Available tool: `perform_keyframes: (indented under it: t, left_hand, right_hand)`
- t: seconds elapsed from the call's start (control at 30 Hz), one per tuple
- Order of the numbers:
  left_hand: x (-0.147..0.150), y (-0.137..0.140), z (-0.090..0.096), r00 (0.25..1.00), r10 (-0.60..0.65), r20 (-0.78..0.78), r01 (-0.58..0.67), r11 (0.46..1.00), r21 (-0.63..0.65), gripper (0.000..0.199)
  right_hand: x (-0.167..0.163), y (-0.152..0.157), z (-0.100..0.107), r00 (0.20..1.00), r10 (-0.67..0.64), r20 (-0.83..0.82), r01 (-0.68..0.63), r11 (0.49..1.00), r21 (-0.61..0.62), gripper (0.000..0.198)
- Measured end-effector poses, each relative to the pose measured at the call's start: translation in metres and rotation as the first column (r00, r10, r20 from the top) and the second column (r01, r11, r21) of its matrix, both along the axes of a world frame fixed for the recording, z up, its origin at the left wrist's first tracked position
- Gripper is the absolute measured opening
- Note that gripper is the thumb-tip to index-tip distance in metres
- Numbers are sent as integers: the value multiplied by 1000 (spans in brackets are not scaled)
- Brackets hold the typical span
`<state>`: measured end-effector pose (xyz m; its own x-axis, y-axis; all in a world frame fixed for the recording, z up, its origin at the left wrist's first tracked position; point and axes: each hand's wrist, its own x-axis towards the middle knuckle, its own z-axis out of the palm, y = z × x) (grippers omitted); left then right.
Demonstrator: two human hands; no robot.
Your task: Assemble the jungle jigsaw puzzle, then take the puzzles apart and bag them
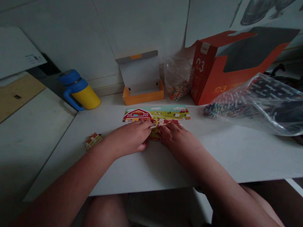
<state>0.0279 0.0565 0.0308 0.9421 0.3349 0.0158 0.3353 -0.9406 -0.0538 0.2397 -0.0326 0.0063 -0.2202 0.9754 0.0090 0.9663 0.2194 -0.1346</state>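
Touching a flat, colourful farm puzzle (165, 115), top seemingly joined, red-green pieces (92, 140) remaining, left hand (134, 136) and right hand (174, 134) are leaving their grip unclear.

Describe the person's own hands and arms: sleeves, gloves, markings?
Left hand and right hand: both ungloved. Left forearm and right forearm: no sleeves, watch, band or cables visible up to the picture's edge. Too dim to make out small marks on the fingers.
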Motion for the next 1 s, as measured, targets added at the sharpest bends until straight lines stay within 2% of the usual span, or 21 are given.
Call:
perform_keyframes:
  t: [0.2,0.37,0.5,0.67,1.0]
  left_hand:
    - [-3,-4,-14,997,-78,8,76,988,132,30]
    - [-7,-3,-25,983,-165,79,138,951,277,25]
    - [-5,-3,-30,973,-182,145,120,925,360,23]
    - [1,-6,-32,971,-168,171,73,888,454,27]
    - [7,-2,-39,957,-52,286,-44,947,320,29]
  right_hand:
    - [0,-1,-1,1000,-21,-14,21,1000,-5,38]
    - [2,-1,-9,998,-3,-63,9,995,97,36]
    - [2,-2,-11,995,-24,-94,35,992,118,36]
    - [2,-2,-11,998,-20,-57,26,994,103,38]
    - [10,-1,-9,1000,-24,-20,26,996,85,46]
